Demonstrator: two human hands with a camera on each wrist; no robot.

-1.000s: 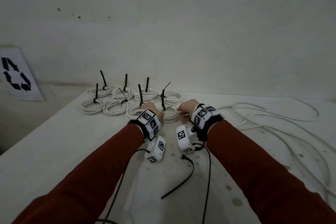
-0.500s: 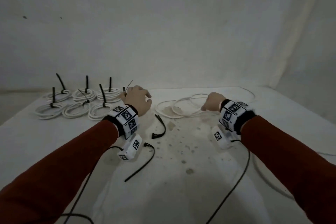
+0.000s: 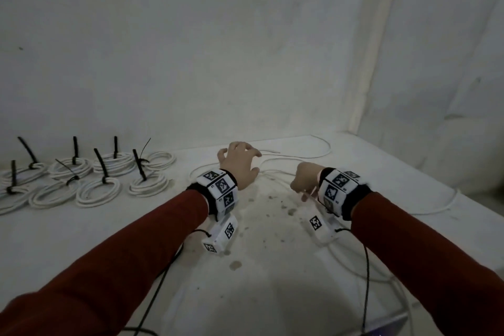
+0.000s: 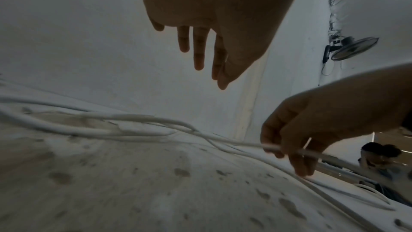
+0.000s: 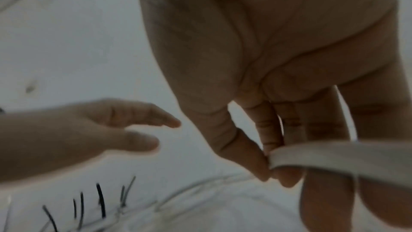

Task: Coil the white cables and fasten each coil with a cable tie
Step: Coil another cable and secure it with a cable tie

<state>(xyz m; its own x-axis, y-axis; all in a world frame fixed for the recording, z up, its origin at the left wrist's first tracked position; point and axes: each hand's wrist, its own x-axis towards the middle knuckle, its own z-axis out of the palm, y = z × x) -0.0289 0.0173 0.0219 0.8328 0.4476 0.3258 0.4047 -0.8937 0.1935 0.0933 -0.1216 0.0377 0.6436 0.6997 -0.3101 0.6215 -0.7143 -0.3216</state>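
Observation:
A loose white cable lies in wide loops across the far middle of the table. My right hand pinches a stretch of this cable between thumb and fingers, a little above the table. My left hand hovers over the cable loops with its fingers spread and holds nothing. At the far left lie several finished coils, each bound with a black cable tie that sticks upward.
The white table is stained in the middle. More loose white cable runs along the right side and the near right. A white wall stands behind. A fan hangs on a wall in the left wrist view.
My view has swung right, so the coils sit further left. My left hand has moved forward over the loose cable. My right hand has drawn back toward me with the cable.

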